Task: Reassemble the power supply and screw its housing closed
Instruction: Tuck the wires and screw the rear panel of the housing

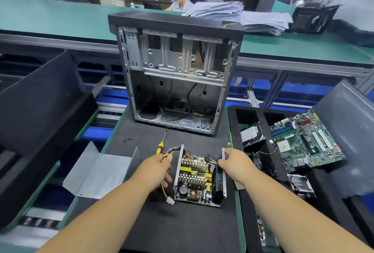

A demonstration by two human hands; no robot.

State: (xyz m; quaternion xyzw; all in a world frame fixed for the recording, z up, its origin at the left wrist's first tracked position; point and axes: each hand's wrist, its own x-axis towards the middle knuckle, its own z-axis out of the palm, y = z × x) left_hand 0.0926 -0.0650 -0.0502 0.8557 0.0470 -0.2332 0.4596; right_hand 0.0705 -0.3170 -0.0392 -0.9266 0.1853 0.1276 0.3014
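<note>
The open power supply (197, 180) lies on the black mat, its circuit board, heatsinks and fan exposed between two upright metal side walls. My left hand (159, 168) holds the bundle of coloured cables (172, 151) at the unit's left side. My right hand (234, 160) grips the top of the right side wall. The grey metal housing cover (101, 171) lies flat to the left. A yellow-handled screwdriver (161, 143) rests on the mat just behind my left hand. Three small black screws (128, 140) lie farther left.
An empty computer case (178, 74) stands upright behind the power supply. On the right, a black foam tray (255, 115) holds a motherboard (305, 141), a hard drive (253, 135) and other parts. A person sits beyond the green bench (60, 18); paper stacks (242, 16) lie there.
</note>
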